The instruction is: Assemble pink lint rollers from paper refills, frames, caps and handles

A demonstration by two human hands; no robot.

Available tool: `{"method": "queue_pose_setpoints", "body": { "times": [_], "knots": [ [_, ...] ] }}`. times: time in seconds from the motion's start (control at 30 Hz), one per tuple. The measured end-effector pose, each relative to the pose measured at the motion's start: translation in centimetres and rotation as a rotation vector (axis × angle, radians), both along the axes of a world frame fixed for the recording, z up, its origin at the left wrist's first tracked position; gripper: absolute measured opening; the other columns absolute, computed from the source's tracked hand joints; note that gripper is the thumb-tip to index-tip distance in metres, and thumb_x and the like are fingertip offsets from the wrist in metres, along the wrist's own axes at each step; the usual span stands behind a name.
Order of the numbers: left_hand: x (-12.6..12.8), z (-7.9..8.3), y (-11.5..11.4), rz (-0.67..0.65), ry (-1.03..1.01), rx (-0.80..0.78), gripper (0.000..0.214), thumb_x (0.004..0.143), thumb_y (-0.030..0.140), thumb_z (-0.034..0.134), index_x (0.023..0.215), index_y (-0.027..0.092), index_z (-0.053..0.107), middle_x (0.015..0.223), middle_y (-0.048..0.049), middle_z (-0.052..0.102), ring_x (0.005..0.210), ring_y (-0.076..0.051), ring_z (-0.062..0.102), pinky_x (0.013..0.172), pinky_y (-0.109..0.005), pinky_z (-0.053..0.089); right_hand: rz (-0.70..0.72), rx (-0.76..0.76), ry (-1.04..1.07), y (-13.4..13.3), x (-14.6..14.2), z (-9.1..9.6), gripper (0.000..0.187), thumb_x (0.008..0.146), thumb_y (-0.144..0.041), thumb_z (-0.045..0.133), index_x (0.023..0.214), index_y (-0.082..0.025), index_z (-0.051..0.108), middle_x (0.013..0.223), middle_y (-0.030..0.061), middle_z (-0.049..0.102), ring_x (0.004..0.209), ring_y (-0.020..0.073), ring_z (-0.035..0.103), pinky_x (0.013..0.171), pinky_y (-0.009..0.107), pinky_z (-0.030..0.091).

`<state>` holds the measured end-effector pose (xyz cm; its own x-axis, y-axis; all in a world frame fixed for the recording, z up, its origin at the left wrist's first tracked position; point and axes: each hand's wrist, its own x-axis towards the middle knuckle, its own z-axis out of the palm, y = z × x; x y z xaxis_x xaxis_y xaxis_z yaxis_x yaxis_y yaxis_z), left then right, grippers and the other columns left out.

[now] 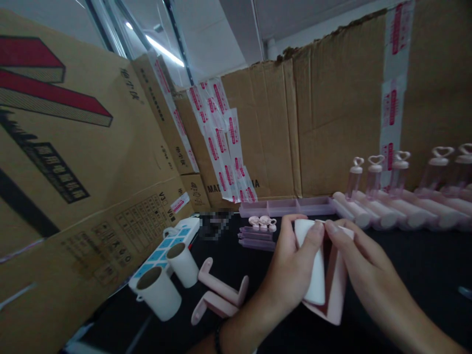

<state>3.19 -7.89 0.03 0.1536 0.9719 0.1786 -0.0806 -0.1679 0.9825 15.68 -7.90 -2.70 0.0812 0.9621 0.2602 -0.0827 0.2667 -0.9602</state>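
Both my hands on a white cylinder and pink tray.
My left hand (291, 265) is wrapped around the upright white cylinder (311, 263); my right hand (359, 263) pinches the pink tray (334, 295) just beside it, fingertips at its top. Farther: heart-topped bottles (374, 174).

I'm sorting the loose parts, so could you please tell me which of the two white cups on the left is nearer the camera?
The larger-looking white cup, at the table's front-left edge; the other cup sits behind it, beside the power strip.
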Motion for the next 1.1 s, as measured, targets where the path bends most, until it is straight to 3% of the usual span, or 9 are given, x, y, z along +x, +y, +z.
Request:
{"method": "queue_pose_setpoints", "body": {
  "times": [0.13, 0.27, 0.53, 0.7, 0.97, 1.1],
  "knots": [
    [0.0, 0.1, 0.2, -0.003, 0.056, 0.031, 0.032, 0.094, 0.049, 0.059, 0.101, 0.018, 0.054, 0.083, -0.0001, 0.054, 0.073, -0.014, 0.049, 0.069, -0.025, 0.041, -0.042, 0.044, -0.100, 0.1, 0.4, 0.2, 0.038, 0.087, -0.065, 0.059, 0.080, -0.028, 0.063, 0.074, 0.0034, 0.061, 0.069, 0.0231, 0.056, 0.058, 0.034, 0.045],
    [-0.1, 0.6, 0.2, -0.048, 0.086, 0.071, 0.030, 0.095, 0.048, 0.057, 0.099, 0.019, 0.053, 0.082, 0.0007, 0.053, 0.072, -0.014, 0.049, 0.067, -0.025, 0.040, -0.093, 0.077, -0.135, 0.1, 0.6, 0.3, 0.037, 0.089, -0.063, 0.058, 0.088, -0.027, 0.067, 0.080, 0.0052, 0.067, 0.079, 0.0263, 0.061, 0.062, 0.035, 0.046],
    [-0.2, 1.1, -0.3, -0.059, 0.176, 0.156, 0.025, 0.098, 0.044, 0.054, 0.102, 0.020, 0.051, 0.085, 0.0003, 0.054, 0.076, -0.014, 0.051, 0.069, -0.024, 0.041, -0.141, 0.109, -0.096, -0.2, 0.5, 1.3, 0.035, 0.091, -0.059, 0.058, 0.093, -0.026, 0.069, 0.089, 0.0061, 0.071, 0.078, 0.0254, 0.062, 0.065, 0.036, 0.047],
    [0.0, 1.3, -0.5, -0.089, 0.251, 0.203, 0.026, 0.100, 0.045, 0.051, 0.108, 0.021, 0.052, 0.090, -0.0015, 0.059, 0.083, -0.016, 0.055, 0.076, -0.026, 0.043, -0.110, 0.077, -0.095, -0.3, 0.7, 1.7, 0.035, 0.092, -0.058, 0.056, 0.088, -0.026, 0.068, 0.079, 0.0044, 0.067, 0.074, 0.0243, 0.060, 0.064, 0.035, 0.045],
    [-0.3, 1.0, -1.0, -0.126, 0.295, 0.185, 0.039, 0.099, 0.052, 0.049, 0.117, 0.019, 0.055, 0.101, -0.0065, 0.065, 0.090, -0.019, 0.060, 0.078, -0.029, 0.045, -0.140, 0.178, -0.239, 0.1, 1.7, 0.1, 0.034, 0.094, -0.059, 0.052, 0.090, -0.027, 0.064, 0.084, 0.0045, 0.065, 0.077, 0.0243, 0.058, 0.065, 0.035, 0.044],
    [-0.5, 0.7, -1.3, -0.148, 0.260, 0.143, 0.049, 0.097, 0.057, 0.051, 0.125, 0.018, 0.054, 0.103, -0.0075, 0.065, 0.088, -0.019, 0.060, 0.075, -0.029, 0.046, -0.132, 0.182, -0.166, 0.5, 1.7, -1.2, 0.037, 0.097, -0.060, 0.045, 0.109, -0.028, 0.060, 0.104, 0.0072, 0.069, 0.084, 0.0257, 0.063, 0.067, 0.036, 0.047]
  ]
}}
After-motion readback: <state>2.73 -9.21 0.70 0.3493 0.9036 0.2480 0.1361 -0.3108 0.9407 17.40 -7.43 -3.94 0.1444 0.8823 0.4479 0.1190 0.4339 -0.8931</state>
